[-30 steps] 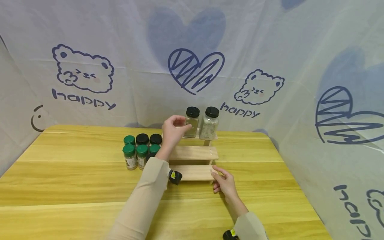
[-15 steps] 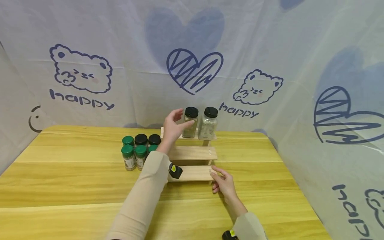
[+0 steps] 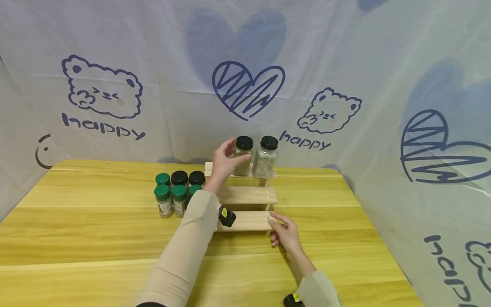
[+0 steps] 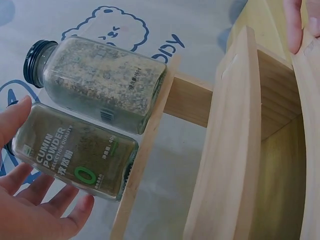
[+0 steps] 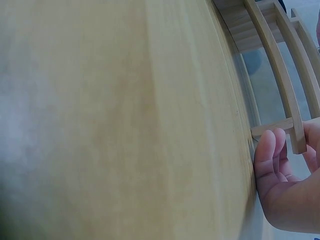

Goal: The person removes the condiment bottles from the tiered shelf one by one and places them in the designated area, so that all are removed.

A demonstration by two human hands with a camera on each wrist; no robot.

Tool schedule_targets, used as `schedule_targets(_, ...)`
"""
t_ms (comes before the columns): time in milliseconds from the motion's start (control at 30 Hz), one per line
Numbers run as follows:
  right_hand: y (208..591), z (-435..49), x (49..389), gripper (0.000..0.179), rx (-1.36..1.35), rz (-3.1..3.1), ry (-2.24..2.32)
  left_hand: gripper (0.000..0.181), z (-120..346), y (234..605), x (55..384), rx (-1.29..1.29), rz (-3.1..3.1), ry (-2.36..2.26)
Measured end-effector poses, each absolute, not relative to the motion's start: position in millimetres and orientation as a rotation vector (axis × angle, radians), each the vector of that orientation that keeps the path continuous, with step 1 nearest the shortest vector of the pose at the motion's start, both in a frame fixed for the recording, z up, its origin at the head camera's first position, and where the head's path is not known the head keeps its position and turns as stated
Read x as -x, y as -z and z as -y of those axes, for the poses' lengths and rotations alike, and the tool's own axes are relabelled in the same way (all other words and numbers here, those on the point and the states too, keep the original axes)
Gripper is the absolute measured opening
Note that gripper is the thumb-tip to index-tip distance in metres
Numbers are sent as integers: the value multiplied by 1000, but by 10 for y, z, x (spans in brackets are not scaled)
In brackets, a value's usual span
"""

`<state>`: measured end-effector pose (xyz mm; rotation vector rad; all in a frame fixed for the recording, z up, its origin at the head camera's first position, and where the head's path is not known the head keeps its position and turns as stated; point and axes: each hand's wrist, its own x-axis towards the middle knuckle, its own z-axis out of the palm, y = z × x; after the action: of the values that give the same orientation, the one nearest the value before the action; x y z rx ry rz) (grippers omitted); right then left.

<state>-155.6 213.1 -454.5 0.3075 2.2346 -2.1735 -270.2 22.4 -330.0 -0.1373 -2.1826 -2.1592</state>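
Note:
A three-tier wooden spice rack (image 3: 249, 195) stands on the table. Two clear jars with black lids share its top step: a cumin powder jar (image 4: 75, 150) and, to its right, a jar of pale flakes (image 4: 105, 82). My left hand (image 3: 225, 163) is spread about the cumin jar, thumb across its front near the neck and fingertips along its left side. Both jars sit on the step. Low at the front, my right hand (image 3: 287, 234) pinches the right end of the bottom step, its other fingers curled beneath, as the right wrist view shows.
Left of the rack several smaller spice jars with green lids (image 3: 163, 191) and black lids (image 3: 179, 178) stand in a cluster, partly behind my left arm. A printed cloth (image 3: 165, 98) hangs behind the wooden table (image 3: 96, 238).
My left hand has opened wider and shifted slightly right, closer around the cumin jar. The right hand keeps its hold on the rack, and the jars stand as before.

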Motion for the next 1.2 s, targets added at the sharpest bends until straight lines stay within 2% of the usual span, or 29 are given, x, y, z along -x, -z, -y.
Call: schedule_targets(1200,4558,-2134,1557,38,-303,-2231,2169,57,-192,3276,2686,73,2134,2147)
